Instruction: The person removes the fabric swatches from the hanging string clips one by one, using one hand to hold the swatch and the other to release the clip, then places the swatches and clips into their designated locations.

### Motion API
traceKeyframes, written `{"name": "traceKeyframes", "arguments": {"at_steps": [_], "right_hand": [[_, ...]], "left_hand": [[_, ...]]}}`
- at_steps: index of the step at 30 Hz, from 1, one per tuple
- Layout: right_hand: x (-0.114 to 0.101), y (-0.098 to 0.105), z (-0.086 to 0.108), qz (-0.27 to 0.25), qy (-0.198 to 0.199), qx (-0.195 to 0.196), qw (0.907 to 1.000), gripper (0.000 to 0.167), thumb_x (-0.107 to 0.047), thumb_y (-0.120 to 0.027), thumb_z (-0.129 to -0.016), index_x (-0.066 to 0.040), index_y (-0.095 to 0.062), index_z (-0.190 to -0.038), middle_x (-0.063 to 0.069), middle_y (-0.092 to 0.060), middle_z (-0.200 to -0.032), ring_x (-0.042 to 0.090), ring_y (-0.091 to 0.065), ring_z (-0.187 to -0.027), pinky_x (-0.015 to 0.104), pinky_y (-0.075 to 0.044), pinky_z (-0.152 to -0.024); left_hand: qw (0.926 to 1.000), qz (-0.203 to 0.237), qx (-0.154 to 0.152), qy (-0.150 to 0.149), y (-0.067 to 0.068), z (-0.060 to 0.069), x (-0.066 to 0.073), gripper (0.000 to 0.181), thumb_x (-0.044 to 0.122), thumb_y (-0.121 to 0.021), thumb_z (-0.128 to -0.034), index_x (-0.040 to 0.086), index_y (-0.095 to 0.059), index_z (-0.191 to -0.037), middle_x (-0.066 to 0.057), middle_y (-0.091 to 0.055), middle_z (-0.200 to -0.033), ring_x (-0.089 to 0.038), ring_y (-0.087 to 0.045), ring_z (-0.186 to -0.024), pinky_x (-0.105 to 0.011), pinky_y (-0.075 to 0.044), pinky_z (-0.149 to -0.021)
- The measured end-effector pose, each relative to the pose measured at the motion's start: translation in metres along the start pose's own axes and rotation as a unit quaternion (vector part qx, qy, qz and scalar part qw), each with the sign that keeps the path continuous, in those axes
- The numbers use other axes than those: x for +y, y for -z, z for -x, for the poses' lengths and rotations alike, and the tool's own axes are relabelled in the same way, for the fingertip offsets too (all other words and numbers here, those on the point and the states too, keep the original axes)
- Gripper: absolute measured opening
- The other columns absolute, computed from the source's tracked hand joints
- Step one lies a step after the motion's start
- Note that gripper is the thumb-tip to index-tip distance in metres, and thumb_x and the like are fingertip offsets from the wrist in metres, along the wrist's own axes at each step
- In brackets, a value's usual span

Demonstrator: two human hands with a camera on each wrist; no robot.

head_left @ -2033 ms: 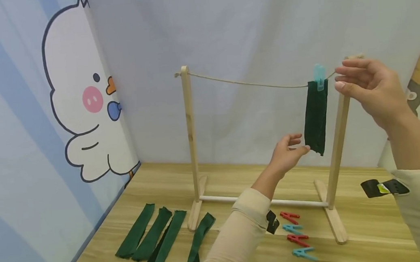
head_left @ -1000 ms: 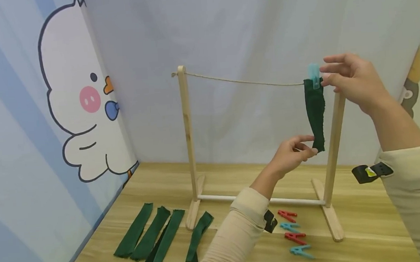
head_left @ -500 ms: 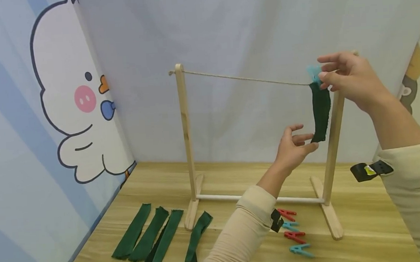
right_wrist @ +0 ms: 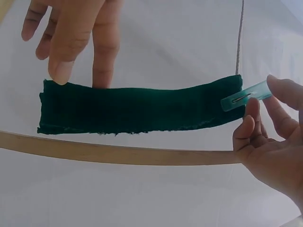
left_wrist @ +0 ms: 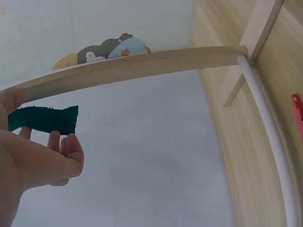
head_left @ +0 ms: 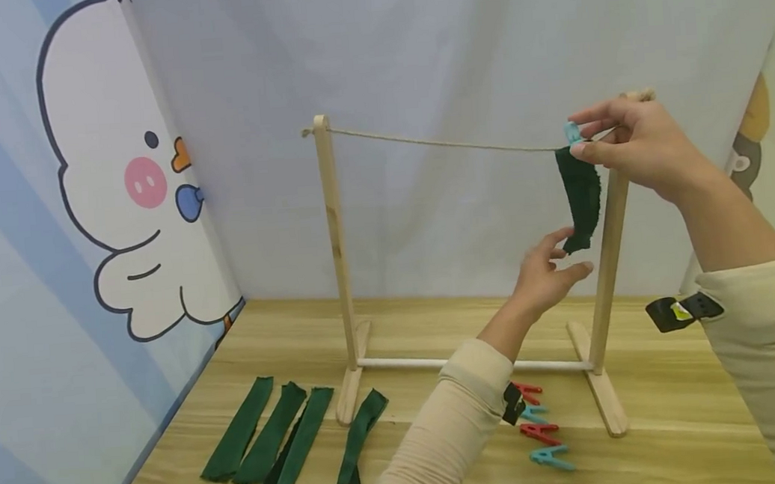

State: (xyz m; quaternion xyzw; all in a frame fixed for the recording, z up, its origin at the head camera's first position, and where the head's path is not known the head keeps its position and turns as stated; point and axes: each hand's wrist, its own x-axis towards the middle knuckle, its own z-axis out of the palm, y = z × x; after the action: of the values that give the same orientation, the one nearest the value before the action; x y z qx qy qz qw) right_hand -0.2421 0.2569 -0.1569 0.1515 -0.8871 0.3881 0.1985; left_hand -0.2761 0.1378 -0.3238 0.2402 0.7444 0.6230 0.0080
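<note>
A dark green cloth strip [head_left: 581,191] hangs from the thin rope [head_left: 448,143] near the right post. A light blue clothespin [head_left: 572,131] clips its top edge; its metal spring shows in the right wrist view. My right hand [head_left: 647,141] pinches the clothespin's upper end between thumb and finger. Beside the strip's lower end is my left hand [head_left: 544,280], its fingers loosely bent and its thumb held apart. In the left wrist view, fingertips [left_wrist: 54,137] of the left hand touch the strip's edge without gripping it.
The wooden rack has a left post [head_left: 335,238], a right post [head_left: 612,264] and a white bar [head_left: 403,365] low between them. Several green strips [head_left: 239,431] lie on the table [head_left: 279,339] at left. Red and blue clothespins [head_left: 549,457] lie at the front right.
My right hand came left from the post onto the clothespin and now pinches it. The strip's lower end swung and rose slightly; the left hand followed, then its thumb parted from the cloth.
</note>
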Motion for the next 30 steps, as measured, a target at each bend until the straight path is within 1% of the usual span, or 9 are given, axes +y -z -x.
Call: {"name": "traceKeyframes", "arguments": {"at_steps": [3,6,8,10,13,16,22,24,30], "right_hand": [[0.001,0.0,0.0,-0.002,-0.01,0.008,0.9999,0.041,-0.02,-0.062,-0.09,-0.003,-0.052,-0.126,0.005,-0.049,-0.109,0.006,-0.054,-0.08,0.016,-0.042,-0.067],[0.002,0.0,-0.001,-0.026,-0.016,0.022,0.9993,0.036,-0.022,-0.061,-0.091,-0.005,-0.053,-0.122,-0.001,-0.053,-0.103,0.005,-0.056,-0.08,0.016,-0.043,-0.066],[0.003,0.001,-0.002,-0.049,-0.019,0.029,0.9982,0.031,-0.022,-0.062,-0.091,-0.008,-0.054,-0.117,-0.005,-0.055,-0.097,0.005,-0.057,-0.08,0.017,-0.043,-0.065],[0.003,0.002,-0.002,-0.071,-0.023,0.033,0.9967,0.027,-0.023,-0.063,-0.09,-0.011,-0.055,-0.113,-0.006,-0.059,-0.093,0.005,-0.059,-0.081,0.017,-0.043,-0.065],[0.004,0.004,-0.001,-0.082,-0.03,0.04,0.9954,0.024,-0.022,-0.066,-0.088,-0.014,-0.054,-0.107,-0.007,-0.059,-0.094,0.005,-0.057,-0.084,0.017,-0.042,-0.068],[0.006,0.005,0.001,-0.089,-0.029,0.052,0.9942,0.023,-0.02,-0.068,-0.086,-0.015,-0.054,-0.104,-0.006,-0.058,-0.094,0.006,-0.056,-0.086,0.017,-0.039,-0.07],[0.011,0.004,0.001,-0.119,0.006,0.084,0.9893,0.022,-0.011,-0.062,-0.089,-0.015,-0.059,-0.111,-0.006,-0.06,-0.089,0.005,-0.061,-0.075,0.015,-0.043,-0.064],[0.013,0.003,0.002,-0.119,0.011,0.088,0.9889,0.025,-0.008,-0.062,-0.088,-0.015,-0.062,-0.113,-0.007,-0.06,-0.088,0.004,-0.061,-0.075,0.014,-0.043,-0.066],[0.017,-0.001,0.002,-0.117,0.008,0.103,0.9877,0.023,-0.002,-0.068,-0.083,-0.013,-0.066,-0.103,-0.008,-0.06,-0.089,0.001,-0.059,-0.078,0.01,-0.043,-0.069]], "left_hand": [[0.9989,-0.021,0.04,0.01,0.0,-0.002,-0.002,0.054,0.023,-0.071,-0.0825,0.025,-0.051,-0.132,0.001,-0.045,-0.123,-0.017,-0.04,-0.114,-0.032,-0.041,-0.086],[0.9974,-0.032,0.064,0.01,0.003,-0.004,-0.005,0.047,0.023,-0.071,-0.0829,0.022,-0.056,-0.127,0.004,-0.044,-0.128,-0.017,-0.034,-0.123,-0.034,-0.036,-0.095],[0.997,-0.029,0.072,0.002,0.005,-0.005,-0.006,0.035,0.022,-0.07,-0.0838,0.019,-0.062,-0.117,0.006,-0.049,-0.124,-0.014,-0.04,-0.12,-0.032,-0.036,-0.094],[0.9973,-0.013,0.072,-0.007,0.006,-0.006,-0.008,0.021,0.02,-0.069,-0.0852,0.015,-0.065,-0.105,0.008,-0.057,-0.111,-0.01,-0.049,-0.11,-0.028,-0.041,-0.089],[0.9977,0.029,0.06,-0.015,0.008,-0.006,-0.011,0.008,0.017,-0.068,-0.0866,0.012,-0.065,-0.093,0.009,-0.062,-0.089,-0.006,-0.057,-0.088,-0.024,-0.046,-0.075],[0.9971,0.061,0.04,-0.019,0.011,-0.004,-0.014,0.009,0.014,-0.067,-0.087,0.01,-0.064,-0.094,0.008,-0.062,-0.078,-0.004,-0.057,-0.074,-0.022,-0.045,-0.066],[0.9972,0.069,0.002,-0.029,0.021,0.002,-0.018,0.018,0.01,-0.069,-0.0845,0.006,-0.066,-0.102,0.007,-0.063,-0.079,-0.003,-0.057,-0.074,-0.021,-0.046,-0.066],[0.9972,0.068,-0.008,-0.031,0.023,0.004,-0.019,0.02,0.011,-0.07,-0.084,0.005,-0.066,-0.103,0.007,-0.062,-0.079,-0.004,-0.056,-0.074,-0.021,-0.046,-0.066],[0.997,0.069,-0.022,-0.028,0.027,0.008,-0.022,0.019,0.008,-0.07,-0.0839,0.002,-0.067,-0.101,0.009,-0.06,-0.076,-0.003,-0.055,-0.071,-0.02,-0.045,-0.063]]}}
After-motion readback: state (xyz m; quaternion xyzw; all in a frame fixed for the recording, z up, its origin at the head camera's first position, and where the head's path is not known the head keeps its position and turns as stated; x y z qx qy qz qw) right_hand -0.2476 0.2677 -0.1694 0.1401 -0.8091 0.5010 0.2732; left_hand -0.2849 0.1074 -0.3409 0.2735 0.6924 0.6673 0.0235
